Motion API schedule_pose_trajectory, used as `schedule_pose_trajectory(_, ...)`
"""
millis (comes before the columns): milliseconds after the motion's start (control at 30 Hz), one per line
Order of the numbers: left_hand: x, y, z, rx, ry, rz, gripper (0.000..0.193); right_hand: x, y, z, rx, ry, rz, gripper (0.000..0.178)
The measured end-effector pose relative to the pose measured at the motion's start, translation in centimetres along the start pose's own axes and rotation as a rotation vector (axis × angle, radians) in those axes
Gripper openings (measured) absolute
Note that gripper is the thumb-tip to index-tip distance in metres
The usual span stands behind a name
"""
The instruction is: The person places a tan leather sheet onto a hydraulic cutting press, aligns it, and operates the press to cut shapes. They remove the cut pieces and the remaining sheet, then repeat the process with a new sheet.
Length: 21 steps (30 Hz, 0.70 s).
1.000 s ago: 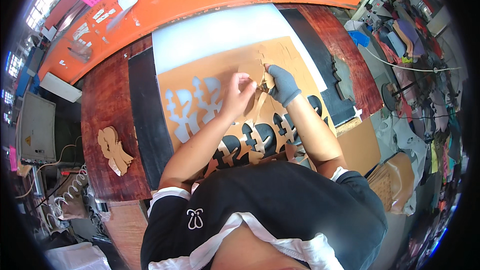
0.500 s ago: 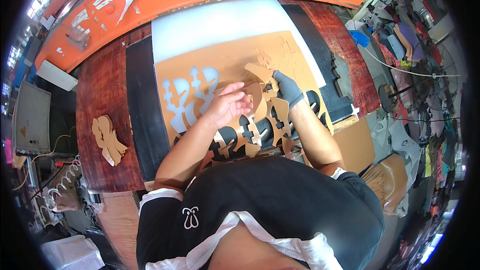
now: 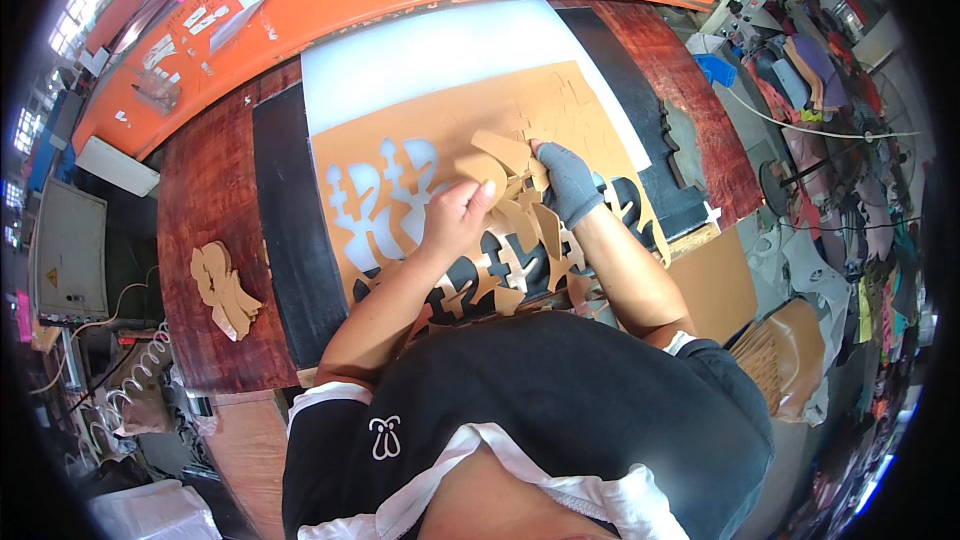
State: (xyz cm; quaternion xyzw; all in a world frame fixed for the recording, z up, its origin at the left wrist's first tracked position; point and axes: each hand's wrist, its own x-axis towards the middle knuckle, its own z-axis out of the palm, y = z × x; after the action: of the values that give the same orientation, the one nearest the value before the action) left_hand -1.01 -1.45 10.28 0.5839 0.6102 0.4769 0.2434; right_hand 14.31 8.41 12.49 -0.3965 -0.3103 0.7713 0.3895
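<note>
Across the middle of the dark red-brown wooden desk [image 3: 205, 210], we see a large tan leather-like sheet [image 3: 430, 108] lying partly on a smooth white panel [image 3: 430, 45] and partly on a black board [image 3: 290, 230]. White shows through the curved cut-outs at left, black through those nearest us; at far right, outlines are cut but still filled.

Over the sheet's right half we hold a loose cluster of thin, curved tan pieces [image 3: 502, 150]. Our bare left hand [image 3: 455, 222] is mostly closed, thumb pressed on the rim of one piece, fingers curled beneath. Our right hand [image 3: 570, 182], in a grey glove with bare fingertips, is closed around the cluster's right side; its inner fingers are hidden, so we cannot tell how many pieces it grips. We probably pinch by the edges because the pieces are thin and bend easily, and raised so they don't catch on the slots.

On the desk's left side rests a stack of matching tan shapes [image 3: 225, 290], set apart from the sheet, likely to keep it from mixing with the offcuts.

An orange machine beam [image 3: 330, 0] bounds the far side and our torso the near one. Sideways room is easier, especially leftward, past the board's edge.
</note>
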Motion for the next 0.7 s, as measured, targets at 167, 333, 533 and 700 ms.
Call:
schedule_pose_trajectory(167, 1.6, -0.4, -0.1, -0.614, 0.011, -0.177, 0.025, -0.5, -0.1, 0.0, -0.073, -0.017, -0.078, 0.019)
schedule_pose_trajectory(333, 1.7, -0.2, 0.0, -0.997, -0.112, -0.430, 0.012, -1.0, 0.0, 0.1, -0.114, 0.011, -0.102, 0.018)
schedule_pose_trajectory(533, 1.5, 1.0, 2.6, -1.080, 0.033, -0.565, 0.017, -1.8, -0.1, 0.3, -0.025, 0.049, -0.194, 0.014)
schedule_pose_trajectory(700, 1.6, -0.2, 5.8, -1.163, 0.023, -0.684, 0.018, -2.1, 0.1, 0.0, -0.152, 0.086, -0.321, 0.011)
